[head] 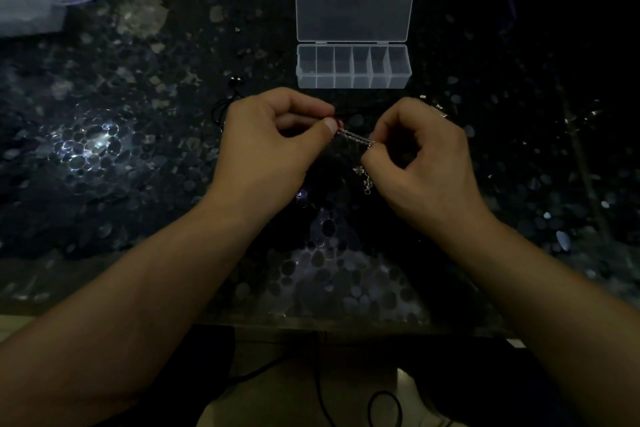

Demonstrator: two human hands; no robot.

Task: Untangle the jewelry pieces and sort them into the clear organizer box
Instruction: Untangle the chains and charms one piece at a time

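A thin silver chain (354, 137) is held stretched between the two hands above the dark speckled table (145, 135). One end of it is pinched by the left hand (268, 142) between the thumb and the curled forefinger, and something small and red is seen just at those fingertips, though what it is cannot be told. The other end is pinched by the right hand (420, 163), whose fingers are curled closely together around it; below these fingers a loose part of the chain with small rings is left hanging. Both hands are closed tightly, with no finger stretched out. Beyond the fingertips, well apart from them, the clear organizer box (353, 81) is placed with its lid (354, 15) laid open and flat behind it; a row of six compartments is seen in it, and nothing can be made out inside them. To the left of the left fingers, a black cord (221, 107) with dark beads is lying on the table, partly hidden by the hand. Just past the right knuckles, some small shiny pieces (438, 107) are lying, too dim to be named.
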